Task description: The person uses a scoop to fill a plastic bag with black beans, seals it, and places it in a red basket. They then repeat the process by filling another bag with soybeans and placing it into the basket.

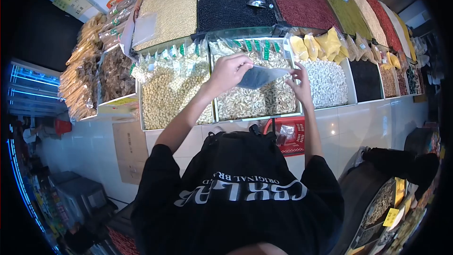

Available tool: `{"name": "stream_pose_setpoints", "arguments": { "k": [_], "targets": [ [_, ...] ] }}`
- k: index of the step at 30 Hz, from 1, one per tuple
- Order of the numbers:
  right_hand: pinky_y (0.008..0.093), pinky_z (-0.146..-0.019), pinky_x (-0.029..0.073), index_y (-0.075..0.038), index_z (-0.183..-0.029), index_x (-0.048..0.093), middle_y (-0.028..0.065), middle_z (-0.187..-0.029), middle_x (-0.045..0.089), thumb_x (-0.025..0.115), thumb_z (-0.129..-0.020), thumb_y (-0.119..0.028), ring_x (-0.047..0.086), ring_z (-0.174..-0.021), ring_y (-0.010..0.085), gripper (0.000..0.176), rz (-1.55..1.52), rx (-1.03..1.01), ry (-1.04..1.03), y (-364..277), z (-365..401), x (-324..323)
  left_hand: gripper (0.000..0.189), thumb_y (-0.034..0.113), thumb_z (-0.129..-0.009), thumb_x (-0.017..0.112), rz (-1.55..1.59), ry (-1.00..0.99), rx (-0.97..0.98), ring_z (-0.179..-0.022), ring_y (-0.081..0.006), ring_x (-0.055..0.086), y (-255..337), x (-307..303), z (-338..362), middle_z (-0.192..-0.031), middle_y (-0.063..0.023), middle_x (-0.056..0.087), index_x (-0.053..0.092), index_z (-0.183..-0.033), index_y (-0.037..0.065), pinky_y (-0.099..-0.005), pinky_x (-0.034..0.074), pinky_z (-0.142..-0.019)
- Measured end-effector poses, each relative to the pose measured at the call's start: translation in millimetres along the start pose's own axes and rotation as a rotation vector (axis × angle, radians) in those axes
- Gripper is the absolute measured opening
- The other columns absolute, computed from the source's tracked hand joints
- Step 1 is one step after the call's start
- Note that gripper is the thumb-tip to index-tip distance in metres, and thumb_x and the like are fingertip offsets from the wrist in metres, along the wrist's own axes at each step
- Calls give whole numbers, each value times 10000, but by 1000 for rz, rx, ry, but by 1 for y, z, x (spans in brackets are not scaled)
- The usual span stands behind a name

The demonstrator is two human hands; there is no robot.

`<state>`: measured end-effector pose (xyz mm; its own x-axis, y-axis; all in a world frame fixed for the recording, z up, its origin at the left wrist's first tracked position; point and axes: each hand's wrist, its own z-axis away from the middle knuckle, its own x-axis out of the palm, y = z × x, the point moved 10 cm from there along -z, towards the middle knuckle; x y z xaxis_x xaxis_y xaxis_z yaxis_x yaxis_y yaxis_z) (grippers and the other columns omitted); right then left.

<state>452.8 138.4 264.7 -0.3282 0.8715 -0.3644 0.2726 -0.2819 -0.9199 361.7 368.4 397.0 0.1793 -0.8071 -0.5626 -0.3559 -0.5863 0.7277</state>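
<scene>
my left hand (231, 72) curled closed, gripping the left end of a clear plastic bag (258, 77), my right hand (299, 84) pinching its right end, fingers loosely bent, bag stretched above a near bin (258, 117) of pale pieces (255, 105)

Sign (69, 0) w/ "15.8", tee (240, 224) w/ "ORIGINAL"

A loose black T-shirt (240, 219) with short sleeves (158, 174) bears white lettering (255, 194) across its front, including "ORIGINAL".
</scene>
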Motion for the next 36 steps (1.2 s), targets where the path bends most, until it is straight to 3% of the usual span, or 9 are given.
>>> {"name": "stream_pose_setpoints", "arguments": {
  "k": [3, 6, 10, 19, 23, 25, 30, 33, 36],
  "targets": [
    [388, -1023, 362, -13, -1410, 207, 185, -1318, 424, 844, -618, -223, 435, -1215, 277, 1039, 178, -278, -167, -85, -4, 53, 110, 77, -877, 558, 239, -30, -56, -769, -154, 640, 36, -25, -21, -861, -112, 653, 655, -878, 24, -276, 564, -676],
    [362, -965, 413, 17, -1315, 356, 156, -1222, 518, 811, -669, -180, 520, -1113, 234, 815, -85, -103, -227, -118, -15, 82, 141, 109, -901, 545, 509, 129, -167, -852, -179, 650, 34, -62, -33, -906, -101, 657, 618, -962, 6, -277, 548, -752],
    [325, -889, 452, 23, -1182, 483, 117, -1103, 595, 739, -748, -122, 577, -999, 184, 524, -390, -69, -171, -165, -21, 83, 748, 341, -665, 811, 628, -77, -263, -1137, -238, 514, -3, -17, -4, -1224, -109, 543, 463, -1255, 40, -390, 442, -954],
    [226, -658, 437, 3, -1021, 600, 11, -850, 633, 622, -858, -117, 543, -747, 57, 203, -446, -158, -93, -183, -14, 96, 417, 108, -749, 749, 955, 336, -371, -937, -142, 597, -14, -32, 32, -1031, -81, 633, 565, -1109, 5, -290, 478, -828],
    [253, -653, 450, 24, -1093, 580, 52, -810, 646, 568, -900, -217, 566, -721, 98, 309, -155, 31, -45, -175, -23, 101, 358, 146, -779, 724, 735, 449, -500, -851, -148, 624, -32, -42, 41, -969, -85, 654, 590, -1078, 3, -286, 493, -783],
    [338, -900, 428, 35, -1325, 380, 191, -1099, 579, 581, -885, -263, 561, -1030, 257, 568, -46, -114, -7, -194, -10, 98, 355, 209, -808, 693, 623, 573, -493, -796, -155, 636, -38, -60, 47, -926, -87, 664, 589, -1078, 3, -278, 500, -749],
    [387, -1001, 365, 42, -1354, 311, 222, -1343, 375, 624, -836, -286, 405, -1239, 259, 689, -339, -214, 16, -243, 31, 128, 633, 231, -791, 625, -204, 303, -180, -1179, -326, 465, 61, -47, 50, -1278, -232, 462, 385, -1314, -31, -440, 370, -982],
    [349, -923, 407, 22, -1181, 495, 114, -1126, 545, 676, -789, -155, 526, -1059, 209, 466, -928, 361, 42, -164, 17, 128, 712, 215, -766, 625, -345, 70, 57, -1312, -357, 305, 89, -26, 66, -1420, -222, 307, 326, -1372, -8, -484, 197, -1099],
    [337, -894, 428, 12, -1152, 528, 100, -1082, 577, 710, -757, -86, 547, -1012, 198, 446, -935, 346, 37, -148, 19, 121, 714, 163, -734, 693, -227, 115, 42, -1341, -335, 262, 70, -57, 75, -1399, -213, 331, 360, -1348, 11, -476, 168, -1108]
  ]
}}
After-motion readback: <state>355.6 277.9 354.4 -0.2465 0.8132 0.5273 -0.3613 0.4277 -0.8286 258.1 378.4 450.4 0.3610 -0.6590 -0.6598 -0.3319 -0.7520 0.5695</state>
